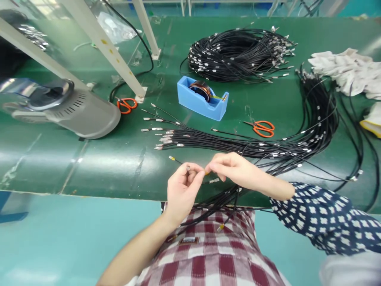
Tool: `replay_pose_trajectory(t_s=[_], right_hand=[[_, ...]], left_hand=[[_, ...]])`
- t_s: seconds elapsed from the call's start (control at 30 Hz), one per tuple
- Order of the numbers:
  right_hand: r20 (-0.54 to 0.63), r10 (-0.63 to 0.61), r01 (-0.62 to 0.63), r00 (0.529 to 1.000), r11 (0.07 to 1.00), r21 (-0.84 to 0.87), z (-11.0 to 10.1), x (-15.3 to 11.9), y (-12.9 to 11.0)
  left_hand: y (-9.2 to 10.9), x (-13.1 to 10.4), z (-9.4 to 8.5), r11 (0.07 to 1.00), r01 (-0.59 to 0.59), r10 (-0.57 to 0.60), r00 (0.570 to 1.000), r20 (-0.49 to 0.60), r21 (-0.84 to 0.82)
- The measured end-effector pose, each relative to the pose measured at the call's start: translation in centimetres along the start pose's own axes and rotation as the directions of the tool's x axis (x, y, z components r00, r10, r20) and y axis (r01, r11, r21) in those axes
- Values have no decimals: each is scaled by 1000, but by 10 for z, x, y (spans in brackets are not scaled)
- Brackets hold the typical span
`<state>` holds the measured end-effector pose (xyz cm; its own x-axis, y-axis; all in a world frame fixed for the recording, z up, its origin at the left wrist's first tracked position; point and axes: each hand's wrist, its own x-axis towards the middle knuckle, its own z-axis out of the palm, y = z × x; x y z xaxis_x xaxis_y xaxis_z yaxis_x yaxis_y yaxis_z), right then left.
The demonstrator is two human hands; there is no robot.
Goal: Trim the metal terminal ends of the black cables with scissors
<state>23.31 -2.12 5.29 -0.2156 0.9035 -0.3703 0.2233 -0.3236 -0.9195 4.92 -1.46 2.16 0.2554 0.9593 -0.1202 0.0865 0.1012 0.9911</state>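
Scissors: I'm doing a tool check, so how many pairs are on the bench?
2. The left scissors lie between the grey machine and the post; the right scissors lie right of the blue dispenser, near the cables. Cables may hide more.

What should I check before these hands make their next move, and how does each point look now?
1. Left hand on a thin cable: ok, it runs into the fingers.
2. Right hand close by: ok, fingertips beside the left's.
3. Yellow piece at the fingertips seated neatly: cannot tell, fingers hide most of it.
4. Tape dispenser upright and loaded: ok, a roll sits in it.
5. Nearer scissors uncovered: ok, beyond the long cable bundle.
6. Bundle free of crossing strands: not ok, several cross it.
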Motion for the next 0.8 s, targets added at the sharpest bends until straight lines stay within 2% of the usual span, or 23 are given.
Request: replay_pose_trajectory(t_s=[0.13,0.3,0.37,0.43,0.53,0.67,0.8], right_hand=[[-49,36,-29,998,991,133,12,-1,11],[-64,20,-10,998,986,164,19,1,22],[-78,15,-2,997,987,158,18,3,25],[-123,6,12,992,989,144,18,5,29],[-236,-43,68,971,993,99,22,5,32],[-331,-194,201,923,979,-13,33,2,31],[-360,-195,207,912,978,-7,39,5,31]], left_hand=[[-7,-1,2,999,-28,26,997,-71,-20],[-17,-3,4,993,-113,114,982,-151,16],[-17,-2,3,998,-50,45,992,-119,-41],[-13,1,2,978,70,-81,995,-52,-197],[-5,7,0,876,221,-222,974,49,-428],[0,11,-2,815,272,-274,959,74,-512],[-2,8,-2,796,276,-268,959,97,-539]])
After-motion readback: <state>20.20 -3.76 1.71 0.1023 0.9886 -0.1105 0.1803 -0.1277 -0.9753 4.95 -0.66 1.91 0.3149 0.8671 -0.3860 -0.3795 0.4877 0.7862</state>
